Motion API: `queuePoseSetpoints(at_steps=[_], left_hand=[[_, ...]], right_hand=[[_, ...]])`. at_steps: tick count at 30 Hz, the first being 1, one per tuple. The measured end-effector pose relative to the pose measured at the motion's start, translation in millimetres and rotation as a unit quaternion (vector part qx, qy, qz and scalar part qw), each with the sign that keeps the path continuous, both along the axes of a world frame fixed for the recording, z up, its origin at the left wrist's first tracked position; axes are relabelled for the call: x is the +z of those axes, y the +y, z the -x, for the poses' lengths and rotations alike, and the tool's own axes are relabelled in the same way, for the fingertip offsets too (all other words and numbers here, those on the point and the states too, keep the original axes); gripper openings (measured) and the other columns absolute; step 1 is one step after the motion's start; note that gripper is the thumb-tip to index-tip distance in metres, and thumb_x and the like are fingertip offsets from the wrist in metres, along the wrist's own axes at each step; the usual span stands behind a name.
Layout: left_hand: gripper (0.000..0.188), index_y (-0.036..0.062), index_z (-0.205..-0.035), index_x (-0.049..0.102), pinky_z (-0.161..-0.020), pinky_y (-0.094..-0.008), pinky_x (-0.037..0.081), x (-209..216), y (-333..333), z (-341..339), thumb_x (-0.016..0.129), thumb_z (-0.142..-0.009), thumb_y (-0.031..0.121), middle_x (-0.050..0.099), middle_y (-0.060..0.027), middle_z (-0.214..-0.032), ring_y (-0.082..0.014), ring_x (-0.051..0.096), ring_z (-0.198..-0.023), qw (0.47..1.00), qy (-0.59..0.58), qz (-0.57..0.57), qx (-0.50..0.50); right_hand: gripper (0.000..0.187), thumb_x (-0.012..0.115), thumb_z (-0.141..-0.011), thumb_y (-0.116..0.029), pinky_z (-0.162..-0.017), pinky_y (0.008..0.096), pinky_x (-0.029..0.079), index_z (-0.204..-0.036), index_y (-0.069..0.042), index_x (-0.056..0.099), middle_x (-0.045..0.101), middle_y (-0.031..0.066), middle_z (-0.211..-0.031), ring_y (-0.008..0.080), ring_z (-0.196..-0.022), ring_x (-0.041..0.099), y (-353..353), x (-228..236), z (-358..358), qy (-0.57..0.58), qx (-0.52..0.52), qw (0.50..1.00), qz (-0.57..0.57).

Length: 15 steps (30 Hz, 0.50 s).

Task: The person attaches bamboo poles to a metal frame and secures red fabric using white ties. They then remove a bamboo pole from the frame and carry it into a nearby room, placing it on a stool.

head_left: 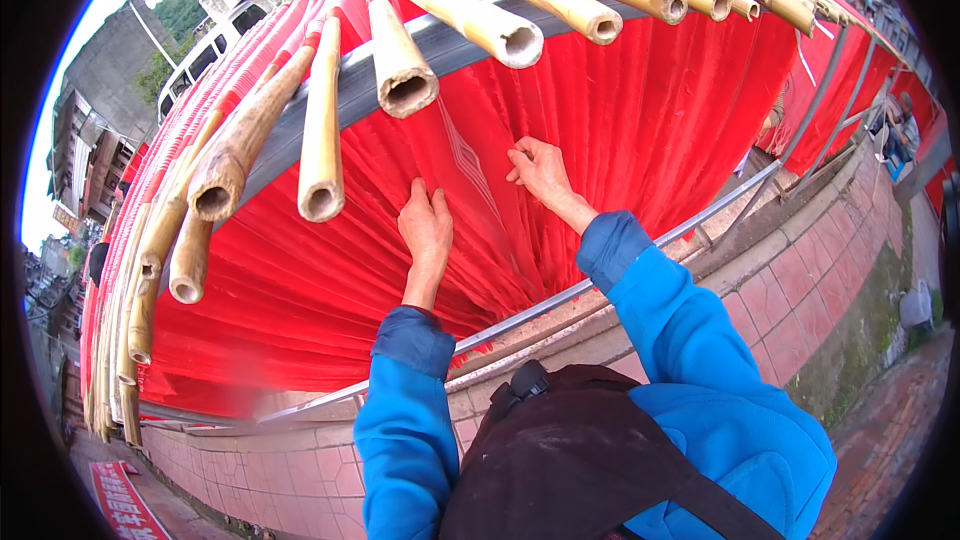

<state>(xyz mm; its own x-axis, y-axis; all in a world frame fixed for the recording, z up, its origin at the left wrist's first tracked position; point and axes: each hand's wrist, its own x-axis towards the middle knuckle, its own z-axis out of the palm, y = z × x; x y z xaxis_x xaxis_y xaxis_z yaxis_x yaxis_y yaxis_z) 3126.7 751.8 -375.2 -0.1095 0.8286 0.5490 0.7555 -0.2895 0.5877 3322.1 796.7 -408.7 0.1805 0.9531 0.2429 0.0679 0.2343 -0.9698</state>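
Observation:
Long red cloth (640, 120) hangs in close folds from the bamboo poles in front of me. A strip with a pale woven pattern (470, 165) runs down between my hands. On its left side, my left hand (426, 230) is closed on the red cloth, its fingertips partly hidden from me. My right hand (543, 172) is a little higher, on the strip's right side, its fingers curled and pinching the red cloth. Both hands are below the open pole ends, nearest to a thick bamboo pole (400, 60). Blue sleeves cover my forearms.
Several bamboo poles (490, 25) rest on a grey metal rail (350, 90), their hollow ends jutting toward me. A lower metal bar (530, 312) crosses in front of my body. Pink paving (790, 290) lies beneath. Another person (903, 130) is at the far right.

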Motion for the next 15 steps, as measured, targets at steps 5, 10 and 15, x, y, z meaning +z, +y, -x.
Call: queuePoseSetpoints(at_steps=[5,10,15], left_hand=[[0.019,0.0005,-0.092,0.051,-0.061,-0.0496,0.045,3,-2,-2,0.057,-0.085,0.017,0.059,-0.0235,-0.068,-0.0434,0.059,-0.069,1.0,0.003,0.022,0.0],[0.035,0.0007,-0.09,0.052,-0.06,-0.048,0.046,4,-3,-21,0.063,-0.082,0.033,0.06,-0.0201,-0.066,-0.0412,0.06,-0.067,0.998,0.035,0.052,0.016],[0.041,0.0012,-0.091,0.06,-0.064,-0.0483,0.047,-1,0,-33,0.062,-0.082,0.041,0.064,-0.0211,-0.074,-0.0399,0.063,-0.073,0.999,0.033,0.043,0.008]], right_hand=[[0.019,0.061,-0.086,-0.016,-0.05,0.0292,0.047,-0.089,0.002,0.063,0.062,0.0102,-0.064,0.0139,-0.056,0.063,-4,-4,6,0.007,0.009,1.0,-0.014],[0.021,0.067,-0.083,-0.015,-0.05,0.0247,0.047,-0.084,0.004,0.059,0.061,0.006,-0.069,0.0098,-0.057,0.06,-5,-13,18,-0.086,0.031,0.995,-0.028],[0.028,0.064,-0.083,-0.018,-0.047,0.031,0.046,-0.066,0.003,0.057,0.053,0.0121,-0.052,0.0147,-0.053,0.063,-3,-17,22,-0.17,0.011,0.982,-0.086]])
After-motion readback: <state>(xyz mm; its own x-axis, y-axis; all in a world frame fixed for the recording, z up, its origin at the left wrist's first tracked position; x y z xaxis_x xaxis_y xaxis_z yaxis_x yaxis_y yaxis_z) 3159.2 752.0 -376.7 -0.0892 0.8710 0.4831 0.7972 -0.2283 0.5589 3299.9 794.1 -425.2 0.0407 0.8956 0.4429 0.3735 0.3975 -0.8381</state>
